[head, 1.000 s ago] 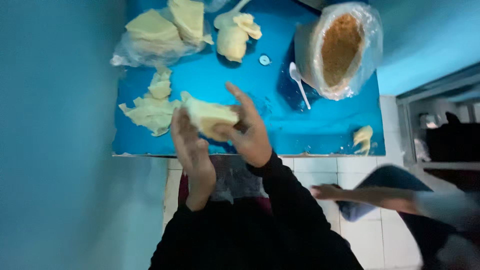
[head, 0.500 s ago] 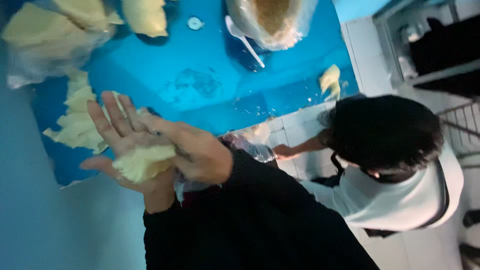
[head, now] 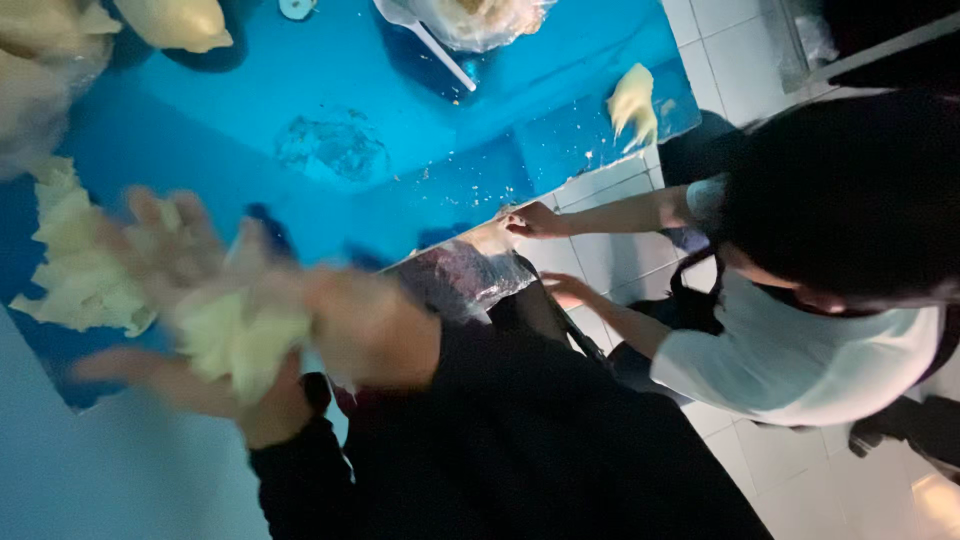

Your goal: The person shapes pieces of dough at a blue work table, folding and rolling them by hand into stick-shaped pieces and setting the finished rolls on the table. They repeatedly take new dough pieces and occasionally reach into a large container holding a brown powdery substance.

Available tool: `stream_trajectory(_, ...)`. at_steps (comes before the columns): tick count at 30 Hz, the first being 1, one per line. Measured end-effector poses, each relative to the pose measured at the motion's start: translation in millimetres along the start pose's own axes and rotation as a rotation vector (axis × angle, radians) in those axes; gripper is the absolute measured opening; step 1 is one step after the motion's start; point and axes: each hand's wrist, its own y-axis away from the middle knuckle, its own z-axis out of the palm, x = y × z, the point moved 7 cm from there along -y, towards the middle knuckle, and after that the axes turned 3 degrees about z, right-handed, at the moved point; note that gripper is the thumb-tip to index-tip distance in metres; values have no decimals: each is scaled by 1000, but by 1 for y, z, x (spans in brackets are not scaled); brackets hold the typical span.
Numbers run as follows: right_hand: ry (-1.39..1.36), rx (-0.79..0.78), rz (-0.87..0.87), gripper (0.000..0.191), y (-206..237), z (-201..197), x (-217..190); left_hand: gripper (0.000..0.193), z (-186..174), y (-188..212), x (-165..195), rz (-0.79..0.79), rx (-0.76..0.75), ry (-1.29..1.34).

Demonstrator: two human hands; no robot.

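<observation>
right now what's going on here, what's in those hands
A person in dark sleeves presses a pale yellow lump of dough between both bare hands; the left hand is under it and the right hand over it, both blurred. On the blue table lie a pile of dough pieces, a small dough scrap and a white spoon. A second person in a white shirt bends by the table's edge.

We have one head-worn view, looking steeply down, seemingly tilted, close over the blue table (head: 420, 80) and tiled floor (head: 790, 470).
</observation>
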Motion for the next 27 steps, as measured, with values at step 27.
stream_trajectory(27,47,-210,20,78,-37,12,46,99,-24,-32,-19,29,-168,-78)
